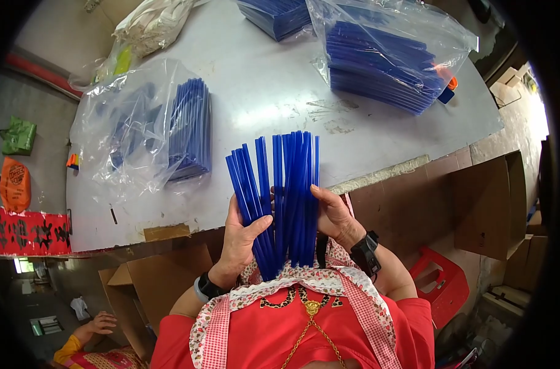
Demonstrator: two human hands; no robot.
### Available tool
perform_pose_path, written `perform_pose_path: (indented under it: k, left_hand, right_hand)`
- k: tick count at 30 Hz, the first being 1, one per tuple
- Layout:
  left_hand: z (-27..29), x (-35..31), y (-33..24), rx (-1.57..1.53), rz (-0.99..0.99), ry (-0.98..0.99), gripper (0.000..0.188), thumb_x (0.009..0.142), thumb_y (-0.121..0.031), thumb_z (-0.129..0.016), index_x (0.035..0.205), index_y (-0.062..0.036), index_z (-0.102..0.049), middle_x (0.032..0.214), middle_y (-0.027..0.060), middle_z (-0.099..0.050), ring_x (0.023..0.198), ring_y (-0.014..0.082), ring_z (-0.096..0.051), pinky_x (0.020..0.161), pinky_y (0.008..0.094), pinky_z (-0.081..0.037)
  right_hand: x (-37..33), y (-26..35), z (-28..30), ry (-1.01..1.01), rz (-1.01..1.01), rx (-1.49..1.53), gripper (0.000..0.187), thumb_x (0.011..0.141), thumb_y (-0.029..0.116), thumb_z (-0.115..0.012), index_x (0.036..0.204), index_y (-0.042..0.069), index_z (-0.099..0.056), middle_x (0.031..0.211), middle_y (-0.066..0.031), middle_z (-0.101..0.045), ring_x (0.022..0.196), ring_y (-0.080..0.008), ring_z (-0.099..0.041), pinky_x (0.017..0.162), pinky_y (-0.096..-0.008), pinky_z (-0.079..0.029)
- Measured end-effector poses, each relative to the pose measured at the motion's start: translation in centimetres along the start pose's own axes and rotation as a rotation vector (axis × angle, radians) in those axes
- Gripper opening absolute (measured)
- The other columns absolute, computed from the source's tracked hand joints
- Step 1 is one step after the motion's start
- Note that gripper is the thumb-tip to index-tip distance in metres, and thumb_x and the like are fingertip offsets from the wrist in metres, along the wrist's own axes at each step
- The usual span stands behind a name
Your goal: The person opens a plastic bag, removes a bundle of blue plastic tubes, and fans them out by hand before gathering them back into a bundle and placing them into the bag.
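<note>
In front of my chest, just off the table's near edge, I hold a fanned bunch of long blue plastic straws (296, 184), roughly upright. My left hand (240, 241) is closed around the left part of the bunch, thumb across the front. My right hand (332, 214) grips the right part from its side, with the thumb at the outermost straw. A narrow gap splits the bunch near its middle. The fingers behind the straws are mostly hidden.
Clear bags of blue straws lie on the white table (249, 80): one bag (132, 129) at left, another bag (384, 61) at far right. Cardboard boxes (492, 206) stand below the table on both sides. A red plastic stool (443, 286) is at right. Another person's hand (98, 324) shows at lower left.
</note>
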State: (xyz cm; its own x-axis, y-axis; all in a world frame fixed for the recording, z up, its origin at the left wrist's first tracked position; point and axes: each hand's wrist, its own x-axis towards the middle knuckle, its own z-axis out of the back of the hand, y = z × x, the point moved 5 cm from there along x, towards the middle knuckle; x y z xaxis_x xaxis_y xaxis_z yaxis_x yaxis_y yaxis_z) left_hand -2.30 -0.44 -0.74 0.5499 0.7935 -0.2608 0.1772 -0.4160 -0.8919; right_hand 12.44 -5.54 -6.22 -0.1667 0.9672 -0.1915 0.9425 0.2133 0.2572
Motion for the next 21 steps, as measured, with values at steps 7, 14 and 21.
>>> perform_pose_path:
  k: [7, 14, 21]
  left_hand:
    - [0.6, -0.5, -0.2, -0.112, 0.087, 0.012, 0.054, 0.082, 0.004, -0.058, 0.132, -0.005, -0.038, 0.121, 0.0081, -0.054, 0.105, 0.0166, -0.058, 0.093, 0.0319, -0.048]
    - [0.1, -0.5, -0.1, -0.031, 0.078, 0.023, 0.058, 0.081, 0.001, -0.064, 0.132, -0.0036, -0.038, 0.12, 0.0091, -0.054, 0.105, 0.0173, -0.057, 0.092, 0.0329, -0.049]
    - [-0.8, 1.3, 0.1, 0.346, -0.108, 0.015, 0.064, 0.078, -0.005, -0.073, 0.13, -0.0018, -0.037, 0.118, 0.0101, -0.054, 0.106, 0.0176, -0.056, 0.091, 0.0334, -0.049]
  right_hand:
    - [-0.1, -0.1, 0.4, -0.026, -0.015, 0.01, 0.064, 0.085, 0.032, -0.063, 0.134, -0.001, -0.041, 0.133, -0.0207, -0.049, 0.119, -0.031, -0.052, 0.104, -0.0462, -0.038]
    - [-0.2, -0.2, -0.4, -0.094, -0.045, -0.1, 0.053, 0.087, 0.025, -0.061, 0.131, 0.0, -0.044, 0.127, -0.018, -0.053, 0.114, -0.0264, -0.055, 0.099, -0.0414, -0.044]
    - [0.1, -0.5, -3.5, -0.191, -0.057, -0.388, 0.041, 0.09, 0.018, -0.059, 0.125, 0.0, -0.049, 0.115, -0.0134, -0.06, 0.106, -0.0212, -0.059, 0.089, -0.0349, -0.051]
